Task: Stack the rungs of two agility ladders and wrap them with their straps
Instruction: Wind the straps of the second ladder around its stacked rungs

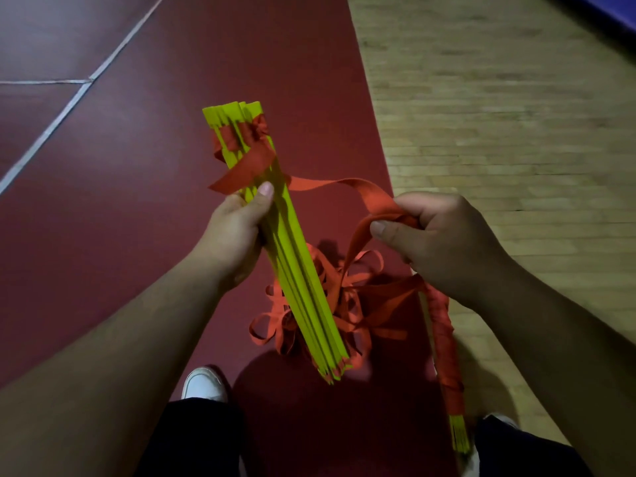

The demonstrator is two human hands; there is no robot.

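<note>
I observe the left hand (237, 239) gripping the yellow rung stack (296, 270), fingers curled; right hand (447, 249) fingers pinch the red strap (330, 184).

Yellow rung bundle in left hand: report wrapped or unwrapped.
Partly wrapped: red strap binds only the far end of the bundle; loose loops hang at its near end; right hand grips slack.
</note>
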